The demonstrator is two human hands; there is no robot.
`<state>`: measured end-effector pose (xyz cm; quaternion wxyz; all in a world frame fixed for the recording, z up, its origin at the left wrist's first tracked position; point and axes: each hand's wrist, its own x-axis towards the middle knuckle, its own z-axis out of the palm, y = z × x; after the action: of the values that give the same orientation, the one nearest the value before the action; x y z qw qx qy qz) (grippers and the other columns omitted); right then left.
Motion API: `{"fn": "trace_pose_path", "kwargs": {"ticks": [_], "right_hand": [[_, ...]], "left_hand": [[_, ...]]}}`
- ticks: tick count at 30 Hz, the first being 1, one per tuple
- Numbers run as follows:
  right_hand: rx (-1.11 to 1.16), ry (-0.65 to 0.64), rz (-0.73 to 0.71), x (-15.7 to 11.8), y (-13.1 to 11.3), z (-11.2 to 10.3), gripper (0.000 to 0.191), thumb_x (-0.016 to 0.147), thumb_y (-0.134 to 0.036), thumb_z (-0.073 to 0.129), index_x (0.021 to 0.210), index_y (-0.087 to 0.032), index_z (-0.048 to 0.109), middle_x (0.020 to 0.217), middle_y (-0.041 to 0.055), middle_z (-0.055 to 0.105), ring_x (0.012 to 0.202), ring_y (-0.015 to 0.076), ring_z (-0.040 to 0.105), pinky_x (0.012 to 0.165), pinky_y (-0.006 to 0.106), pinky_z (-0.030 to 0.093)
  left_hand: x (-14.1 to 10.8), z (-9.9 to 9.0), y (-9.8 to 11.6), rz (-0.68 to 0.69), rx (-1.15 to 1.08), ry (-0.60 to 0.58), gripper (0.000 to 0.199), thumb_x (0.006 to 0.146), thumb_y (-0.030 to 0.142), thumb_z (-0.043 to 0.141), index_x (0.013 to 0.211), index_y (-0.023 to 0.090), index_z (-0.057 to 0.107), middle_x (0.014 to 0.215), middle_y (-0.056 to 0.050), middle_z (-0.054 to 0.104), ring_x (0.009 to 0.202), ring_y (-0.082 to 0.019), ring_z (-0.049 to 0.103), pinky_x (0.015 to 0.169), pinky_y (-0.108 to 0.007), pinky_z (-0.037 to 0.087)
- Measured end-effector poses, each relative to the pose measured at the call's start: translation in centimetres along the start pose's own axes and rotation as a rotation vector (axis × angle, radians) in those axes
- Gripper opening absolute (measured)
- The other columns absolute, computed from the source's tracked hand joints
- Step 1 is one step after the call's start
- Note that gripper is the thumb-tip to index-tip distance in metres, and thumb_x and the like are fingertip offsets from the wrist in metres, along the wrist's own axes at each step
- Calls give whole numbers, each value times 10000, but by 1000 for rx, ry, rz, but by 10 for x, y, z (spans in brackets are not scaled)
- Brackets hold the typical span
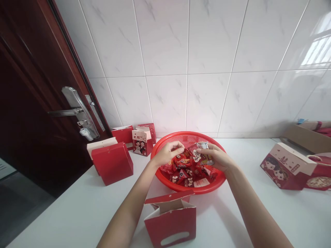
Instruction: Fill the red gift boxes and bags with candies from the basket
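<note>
A red plastic basket full of wrapped candies stands on the white table. Over its right half, my right hand grips a flat snack packet with a red and clear wrapper. My left hand hovers above the left part of the candies, thumb and fingers curled together in a pinch; whether something small is between them I cannot make out. In front of the basket sits a dark red paper gift box with its top open, between my forearms.
Several red and cream gift boxes stand at the left, near a dark door with a metal handle. More printed boxes and a brown cardboard carton are at the right. A tiled wall rises behind the table.
</note>
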<state>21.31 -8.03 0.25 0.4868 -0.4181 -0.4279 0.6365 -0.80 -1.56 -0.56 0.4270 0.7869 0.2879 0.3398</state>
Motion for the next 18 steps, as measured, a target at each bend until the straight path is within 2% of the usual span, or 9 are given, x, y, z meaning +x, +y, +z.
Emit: {"fn": "trace_pose_path", "kwargs": {"ticks": [9,12,18], "right_hand": [[16,43,-14,0,0,0,313,578,-284,920,739,-159,683,680,19,708,586,129,638,507,227,541],[4,55,-25,-1,-1,2,298,584,-285,921,713,-157,686,663,13,698,568,117,620,470,203,506],[-43,40,-38,-2,-1,2,291,599,-316,916,708,-157,698,662,12,690,563,116,608,481,218,488]], "left_hand": [[0,-3,-2,-24,-20,3,347,838,517,691,863,172,662,883,-24,673,878,-182,615,873,-312,495],[-1,-2,-1,-27,-31,5,388,839,564,677,856,176,672,899,-28,691,914,-193,634,890,-317,500],[-1,-1,-2,-96,-88,-36,408,804,580,714,837,177,664,786,-7,661,756,-159,627,756,-294,509]]}}
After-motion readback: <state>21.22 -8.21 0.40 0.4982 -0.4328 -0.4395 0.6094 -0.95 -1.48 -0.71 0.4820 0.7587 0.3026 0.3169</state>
